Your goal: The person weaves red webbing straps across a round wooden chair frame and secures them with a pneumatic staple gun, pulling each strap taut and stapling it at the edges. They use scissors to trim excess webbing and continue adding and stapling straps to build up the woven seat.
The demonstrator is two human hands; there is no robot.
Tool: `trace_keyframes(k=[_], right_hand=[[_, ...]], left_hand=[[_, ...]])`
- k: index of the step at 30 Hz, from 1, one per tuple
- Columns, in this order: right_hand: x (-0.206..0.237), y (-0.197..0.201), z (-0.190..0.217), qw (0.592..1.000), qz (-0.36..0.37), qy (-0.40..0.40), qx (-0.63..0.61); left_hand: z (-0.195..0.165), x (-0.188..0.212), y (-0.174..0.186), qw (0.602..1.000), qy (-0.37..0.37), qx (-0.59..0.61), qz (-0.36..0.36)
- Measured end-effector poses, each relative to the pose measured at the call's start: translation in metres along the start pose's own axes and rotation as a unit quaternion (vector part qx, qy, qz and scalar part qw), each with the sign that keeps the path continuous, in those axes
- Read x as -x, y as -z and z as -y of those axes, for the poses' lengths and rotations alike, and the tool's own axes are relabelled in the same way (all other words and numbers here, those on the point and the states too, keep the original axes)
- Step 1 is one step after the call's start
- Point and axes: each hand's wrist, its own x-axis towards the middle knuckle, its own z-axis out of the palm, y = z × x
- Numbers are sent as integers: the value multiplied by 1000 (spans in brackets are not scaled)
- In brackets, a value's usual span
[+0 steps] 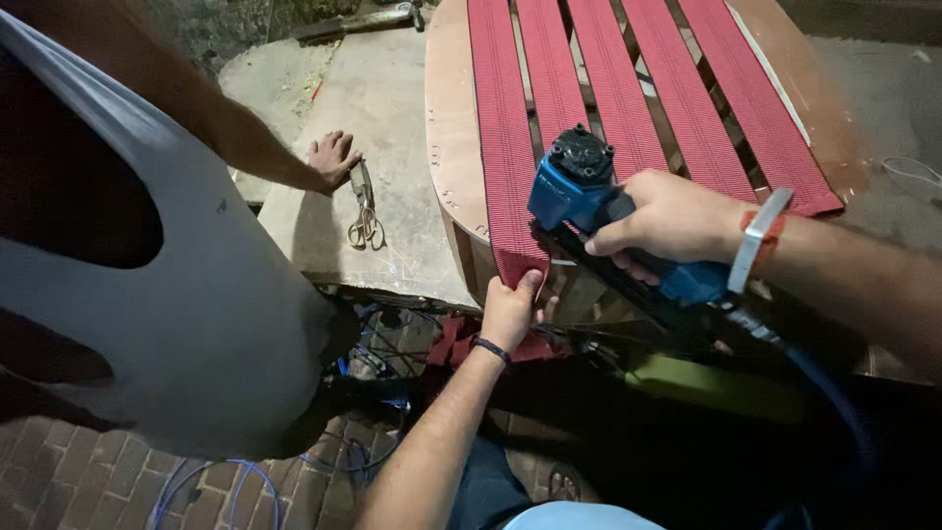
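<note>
Blue pneumatic staple gun (589,196): held at the near edge of the round wooden seat frame (453,128), its body tilted, head toward the frame's edge, handle and hose (834,393) trailing back to the right. Long axis runs upper left to lower right. Right hand (667,221): fingers closed around the gun's grip. Left hand (510,309): pinched on the end of the leftmost red webbing strap (502,137), pulling it down over the frame's rim just beside the gun's nose. Straps run lengthwise away from the viewer. A co-worker's hand (332,159) rests flat on the tabletop (392,98), touching scissors (365,211).
</note>
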Motion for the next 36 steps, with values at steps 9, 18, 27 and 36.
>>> trace_keyframes(k=[9,18,27,36], right_hand=[[-15,-11,23,999,1,17,38],[-31,-17,41,997,16,44,55],[-71,47,-38,919,-221,104,311],[-102,120,-159,826,-393,161,370]], left_hand=[[6,-3,5,998,-31,-49,3],[-4,-11,7,999,13,-31,25],[-36,-45,46,990,99,-21,95],[-138,-7,21,844,-247,-473,-53]])
